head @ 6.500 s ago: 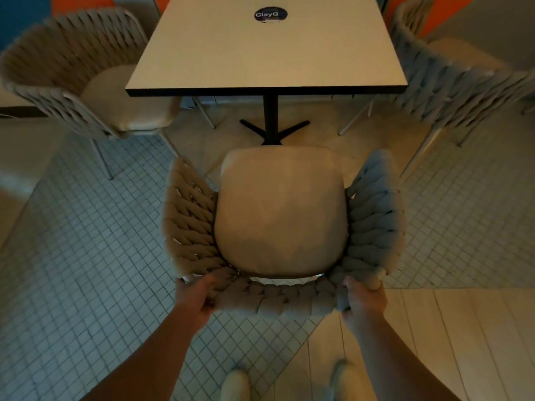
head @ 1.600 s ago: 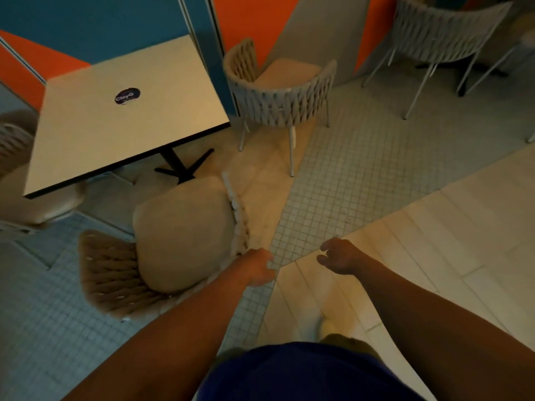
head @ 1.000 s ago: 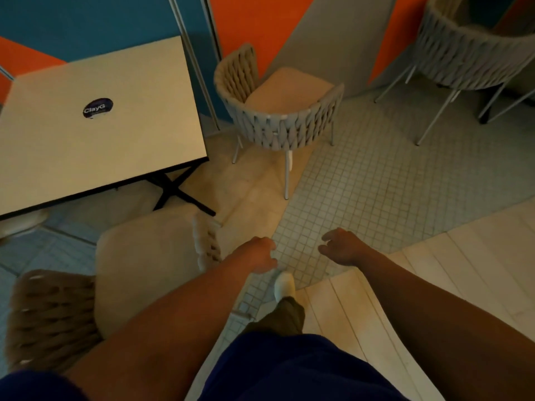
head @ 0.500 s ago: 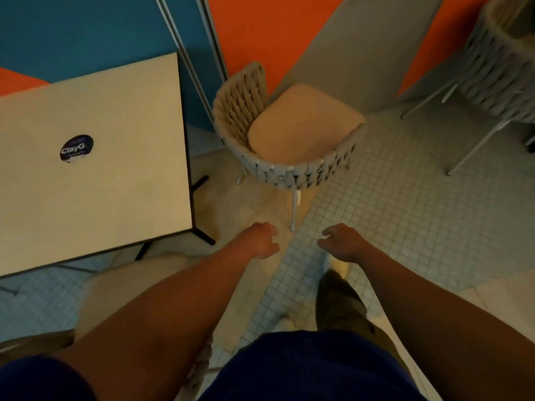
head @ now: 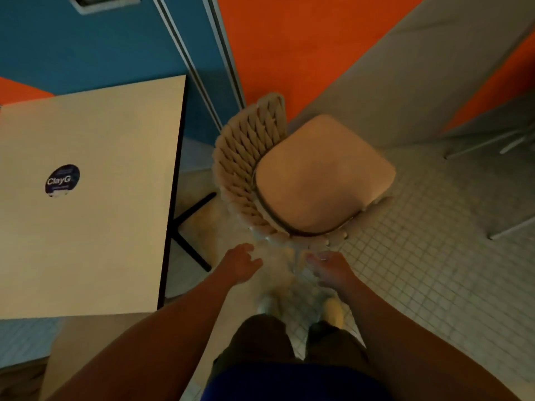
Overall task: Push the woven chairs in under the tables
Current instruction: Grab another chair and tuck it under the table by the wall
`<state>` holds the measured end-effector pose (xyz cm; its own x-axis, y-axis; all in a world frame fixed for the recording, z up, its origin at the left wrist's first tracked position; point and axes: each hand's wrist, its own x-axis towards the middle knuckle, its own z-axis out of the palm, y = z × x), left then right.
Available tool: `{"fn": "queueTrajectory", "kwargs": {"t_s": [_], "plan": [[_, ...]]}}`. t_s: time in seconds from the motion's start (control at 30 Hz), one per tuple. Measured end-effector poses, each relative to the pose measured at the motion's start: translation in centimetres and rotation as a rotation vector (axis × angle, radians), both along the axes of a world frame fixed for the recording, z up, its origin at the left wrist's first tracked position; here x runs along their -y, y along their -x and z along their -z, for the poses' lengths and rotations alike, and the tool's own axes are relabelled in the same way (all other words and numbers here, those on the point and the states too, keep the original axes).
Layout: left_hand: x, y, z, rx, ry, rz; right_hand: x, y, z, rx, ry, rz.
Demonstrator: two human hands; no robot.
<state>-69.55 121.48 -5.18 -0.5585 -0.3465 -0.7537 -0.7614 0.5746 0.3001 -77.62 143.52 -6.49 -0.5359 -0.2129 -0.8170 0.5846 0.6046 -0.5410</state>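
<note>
A woven chair (head: 249, 157) with a tan seat cushion stands just ahead of me, to the right of the pale square table (head: 86, 198). Its seat faces away from the table and its woven rim is nearest me. My left hand (head: 241, 266) hovers just below that rim with loosely spread fingers and holds nothing. My right hand (head: 330, 269) reaches toward the rim's lower edge; motion blur hides whether it touches. At the bottom left, the seat of another chair (head: 95, 351) shows under the table's near edge.
A blue and orange wall with a grey metal strip (head: 199, 59) stands behind the chair. The table's black cross base (head: 191, 227) lies on the floor left of the chair. White chair legs (head: 509, 143) show at the far right. My feet are on small grey tiles.
I have stepped closer to the chair by the wall, which now fills the middle of the view. Both hands have come up near its rim. The first chair has dropped out toward bottom left.
</note>
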Motion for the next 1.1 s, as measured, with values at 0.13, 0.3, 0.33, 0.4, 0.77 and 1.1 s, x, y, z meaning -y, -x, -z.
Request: {"fn": "queueTrajectory", "kwargs": {"t_s": [0.13,0.3,0.33,0.4,0.77,1.1], "plan": [[4.0,4.9,2.9,-0.059,-0.082,-0.366,3.2,1.9,1.5,0.281,0.114,0.482],[9.6,11.2,6.4,-0.105,-0.22,-0.764,7.4,2.7,5.8,0.378,0.205,0.962],[10.7,12.2,6.9,-0.109,-0.254,-0.796,7.9,2.7,6.6,0.389,0.208,1.03],[13.6,13.9,9.1,-0.127,-0.337,-0.837,8.6,2.5,8.2,0.403,0.251,1.136],[16.2,15.2,13.3,-0.247,-0.443,-1.008,10.6,2.8,11.7,0.463,0.332,1.403],[12.7,13.0,12.0,-0.33,-0.448,-1.135,7.8,2.9,11.3,0.426,0.24,1.376]]}}
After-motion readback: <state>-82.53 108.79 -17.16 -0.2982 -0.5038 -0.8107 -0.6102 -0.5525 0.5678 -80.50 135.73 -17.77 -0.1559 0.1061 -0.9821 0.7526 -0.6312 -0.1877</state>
